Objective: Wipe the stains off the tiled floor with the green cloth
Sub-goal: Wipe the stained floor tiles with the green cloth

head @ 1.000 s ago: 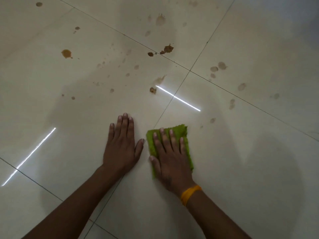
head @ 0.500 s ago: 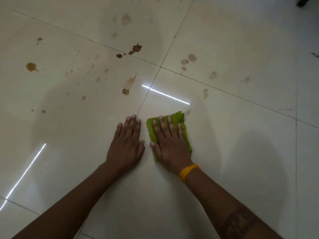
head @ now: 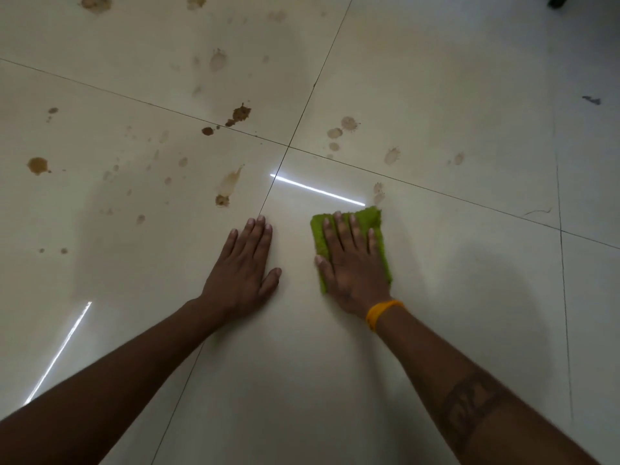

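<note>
A folded green cloth (head: 370,223) lies flat on the cream tiled floor (head: 436,313). My right hand (head: 352,263) presses down on it, palm flat, fingers spread over the cloth. Beside it my left hand (head: 245,266) rests flat on the bare tile, holding nothing. Brown stains dot the floor ahead: a smeared streak (head: 228,186) just beyond my left fingertips, a dark splat (head: 240,115) near the tile joint, a blot (head: 37,165) at far left, and pale marks (head: 378,193) right at the cloth's far corner.
Dark grout lines cross at a joint (head: 288,146) ahead of both hands. Bright light reflections streak the glossy tile (head: 315,188). A dark object (head: 558,1) sits at the top right corner. A small dark mark (head: 592,100) lies on the right tile.
My right hand has slid the green cloth away from my left hand, to the right and forward, up to the pale marks. The view has shifted, so the stains sit lower in frame.
</note>
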